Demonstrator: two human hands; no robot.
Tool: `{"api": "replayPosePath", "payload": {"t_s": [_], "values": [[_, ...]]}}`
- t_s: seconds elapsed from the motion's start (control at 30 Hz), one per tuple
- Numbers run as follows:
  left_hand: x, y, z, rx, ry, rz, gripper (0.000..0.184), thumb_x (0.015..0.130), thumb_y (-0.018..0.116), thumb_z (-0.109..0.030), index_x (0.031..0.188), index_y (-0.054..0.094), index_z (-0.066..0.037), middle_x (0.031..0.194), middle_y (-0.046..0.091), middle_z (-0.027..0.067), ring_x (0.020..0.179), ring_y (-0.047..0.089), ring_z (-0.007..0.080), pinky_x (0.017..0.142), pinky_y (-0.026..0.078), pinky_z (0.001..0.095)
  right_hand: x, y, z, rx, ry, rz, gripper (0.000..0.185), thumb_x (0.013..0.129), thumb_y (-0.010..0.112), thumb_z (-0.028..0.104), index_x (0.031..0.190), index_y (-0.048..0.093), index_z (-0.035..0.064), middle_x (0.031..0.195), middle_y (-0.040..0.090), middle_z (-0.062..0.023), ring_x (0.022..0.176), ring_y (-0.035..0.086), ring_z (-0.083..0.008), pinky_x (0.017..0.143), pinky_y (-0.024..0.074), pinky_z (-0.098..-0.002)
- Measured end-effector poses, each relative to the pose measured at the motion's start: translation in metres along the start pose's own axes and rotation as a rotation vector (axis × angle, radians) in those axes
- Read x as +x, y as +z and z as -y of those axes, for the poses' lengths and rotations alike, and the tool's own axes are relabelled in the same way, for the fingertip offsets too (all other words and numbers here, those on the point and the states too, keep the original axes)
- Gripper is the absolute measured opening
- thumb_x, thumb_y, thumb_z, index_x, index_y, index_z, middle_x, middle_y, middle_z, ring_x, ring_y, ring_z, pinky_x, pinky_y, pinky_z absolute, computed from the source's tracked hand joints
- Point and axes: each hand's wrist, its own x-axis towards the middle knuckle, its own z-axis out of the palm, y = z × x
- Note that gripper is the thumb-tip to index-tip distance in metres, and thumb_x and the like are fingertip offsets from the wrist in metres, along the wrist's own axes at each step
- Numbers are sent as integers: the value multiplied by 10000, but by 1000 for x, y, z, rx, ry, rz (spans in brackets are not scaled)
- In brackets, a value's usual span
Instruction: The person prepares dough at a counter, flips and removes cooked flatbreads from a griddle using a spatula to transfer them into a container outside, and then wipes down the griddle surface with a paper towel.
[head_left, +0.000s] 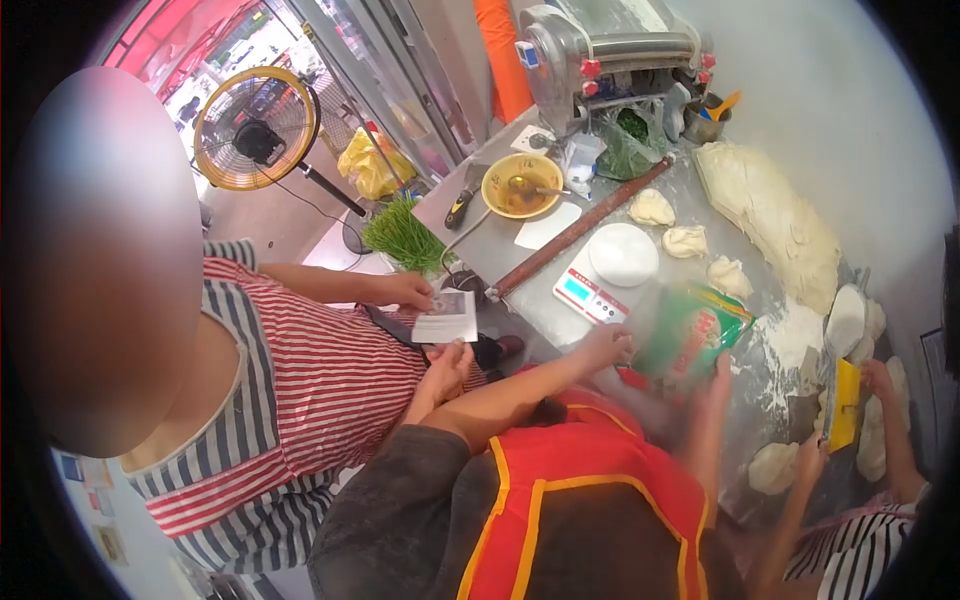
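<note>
A: In the head view, where was the shiny green plastic packet with red print?

B: Between the person's two hands, above the near part of the grey metal table, just beside the flat white-and-red electronic scale.

A: How did each hand have it?

B: The right hand was closed on its lower right edge. The left hand had bent fingers at its blurred left side; whether they pinched it could not be told.

A: And its long axis?

B: It seemed to slant, the right end farther from the body, though blur left that unsure. The packet lay to the right of the left hand and mostly to the left of the right hand's grip. The left hand was nearer the scale.

A: What bordered it?

B: The scale, bearing a round white plate, stood on the left, and small pale dough lumps lay beyond. A long brown wooden rolling pin slanted past the scale's far side. To the right, loose white flour covered flatter, more open room, up to a co-worker's hand at a yellow scraper. The table's near edge ran close to the left hand.
</note>
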Motion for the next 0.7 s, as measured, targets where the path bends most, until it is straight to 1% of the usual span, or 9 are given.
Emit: {"api": "replayPosePath", "payload": {"t_s": [0.07,0.27,0.37,0.43,0.5,0.57,0.67,0.7], "values": [[0,0,-1,76,25,-3,245,846,514,-150,965,581,54,778,622,103,675,613,150,604,496,273,-5,6,2,9,-12,34,391,910,484,262,1204,458,6,1183,531,-106,1073,507,-224,928,385,-373],[1,2,7,-46,29,18,255,840,510,-163,967,584,45,764,620,96,651,610,148,609,494,274,-9,8,4,-169,-112,73,382,914,483,257,1200,462,6,1178,535,-103,1056,519,-224,930,385,-368],[5,-3,10,10,-31,103,315,861,519,-156,1089,519,61,915,577,106,770,575,153,703,498,268,-8,8,1,-205,-157,117,379,913,488,251,1199,464,6,1176,538,-102,1051,522,-221,919,396,-362],[5,-3,11,9,-28,104,313,863,517,-157,1091,518,58,912,573,106,766,573,154,710,501,270,-3,1,1,-95,-77,92,377,910,492,248,1197,466,5,1174,540,-102,1046,525,-217,908,405,-358],[6,-1,14,0,-22,102,314,864,516,-158,1092,518,58,910,572,106,763,571,154,714,503,271,1,-8,-1,-77,-79,84,375,908,497,243,1196,468,4,1171,542,-100,1041,528,-213,899,412,-355],[7,0,19,-16,-13,99,316,863,517,-160,1091,518,59,911,572,106,760,570,154,718,503,271,-3,-1,-2,-152,-163,91,373,906,502,239,1194,469,5,1169,543,-99,1037,530,-211,894,417,-352],[5,0,17,-11,-24,95,321,864,515,-169,1090,522,58,914,578,109,764,575,153,715,503,269,-4,1,-3,-211,-197,77,372,904,506,237,1196,470,8,1164,546,-95,1035,532,-209,897,416,-350],[5,-1,15,14,-25,97,323,865,514,-173,1090,523,58,917,581,112,767,577,153,711,502,269,-3,0,-3,-171,-170,78,374,903,507,236,1197,469,8,1163,547,-94,1035,532,-209,898,416,-350]]}}
